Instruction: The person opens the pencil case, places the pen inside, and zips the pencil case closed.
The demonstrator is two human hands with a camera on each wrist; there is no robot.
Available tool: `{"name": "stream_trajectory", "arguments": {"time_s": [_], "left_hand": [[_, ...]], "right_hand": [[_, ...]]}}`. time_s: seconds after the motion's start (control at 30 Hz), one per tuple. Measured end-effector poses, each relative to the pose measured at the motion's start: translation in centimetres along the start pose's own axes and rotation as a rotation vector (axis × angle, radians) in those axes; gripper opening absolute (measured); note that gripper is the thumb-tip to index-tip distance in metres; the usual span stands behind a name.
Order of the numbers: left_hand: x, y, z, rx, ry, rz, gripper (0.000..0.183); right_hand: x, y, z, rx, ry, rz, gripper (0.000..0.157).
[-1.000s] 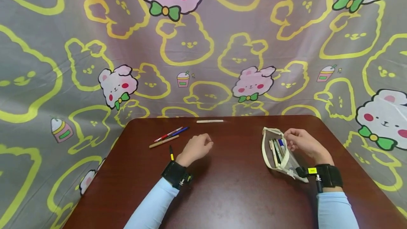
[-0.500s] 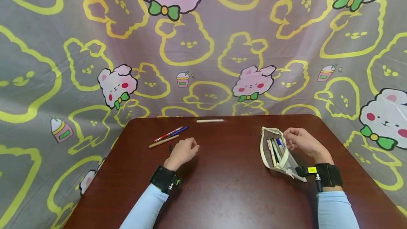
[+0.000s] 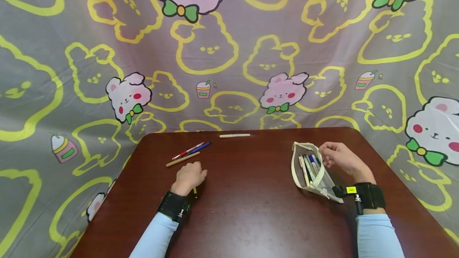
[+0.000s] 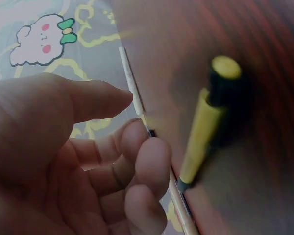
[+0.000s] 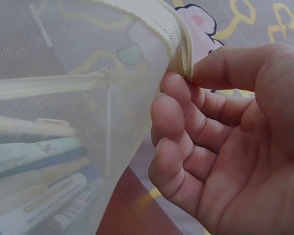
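- L hand (image 3: 188,176), left of ctr in head view: holds nothing; in L wrist view thumb & fingertips stand apart w/ a gap btwn, fingers loosely bent.
- Yellow-black pen (image 4: 201,142): right half of L wrist view, a bit blurred, just beside the fingertips; in head view only its lower end shows, below the L hand.
- R hand (image 3: 338,158), right side of head view: pinches pouch edge btwn thumb & forefinger, other fingers curled; grip seen upper ctr of R wrist view, on the zip (image 5: 186,54).
- Pouch (image 3: 328,182): right of ctr in head view, see-thru mesh w/ cream trim, mouth gaping, tilted.
- Pens in pouch (image 3: 303,170): several, side by side; also seen thru mesh, lower left of R wrist view.
- Red pen (image 3: 187,151) & blue pen (image 3: 201,148): left of ctr in head view, close together, w/ tan pen (image 3: 183,159) just below, all slanting up to the right.
- White pen (image 3: 234,135): near ctr, by the far edge of the bench (image 3: 244,214), lying approx. level.
- Cloth w/ cartoon prints (image 3: 229,51): fills upper half of head view.
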State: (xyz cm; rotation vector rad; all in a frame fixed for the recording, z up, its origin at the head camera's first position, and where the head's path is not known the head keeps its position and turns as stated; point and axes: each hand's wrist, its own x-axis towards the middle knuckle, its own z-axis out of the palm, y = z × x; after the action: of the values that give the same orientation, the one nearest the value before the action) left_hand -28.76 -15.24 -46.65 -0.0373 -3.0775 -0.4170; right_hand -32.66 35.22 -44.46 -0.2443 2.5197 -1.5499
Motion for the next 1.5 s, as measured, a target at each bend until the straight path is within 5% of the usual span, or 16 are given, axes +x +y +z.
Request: {"name": "stream_trajectory", "arguments": {"time_s": [0.3,1.0,1.5], "left_hand": [[-0.1,-0.9,0.4,0.030,-0.090,-0.042,0.034],[-0.6,-3.1,0.5,0.048,-0.088,-0.117,0.035],[-0.5,-3.8,0.7,-0.010,-0.128,-0.095,0.025]], "right_hand": [[-0.2,0.0,-0.2,0.030,0.002,-0.035,0.036],[-0.4,0.3,-0.4,0.024,0.013,-0.024,0.032],[-0.3,0.3,-0.5,0.019,0.011,-0.026,0.031]]}}
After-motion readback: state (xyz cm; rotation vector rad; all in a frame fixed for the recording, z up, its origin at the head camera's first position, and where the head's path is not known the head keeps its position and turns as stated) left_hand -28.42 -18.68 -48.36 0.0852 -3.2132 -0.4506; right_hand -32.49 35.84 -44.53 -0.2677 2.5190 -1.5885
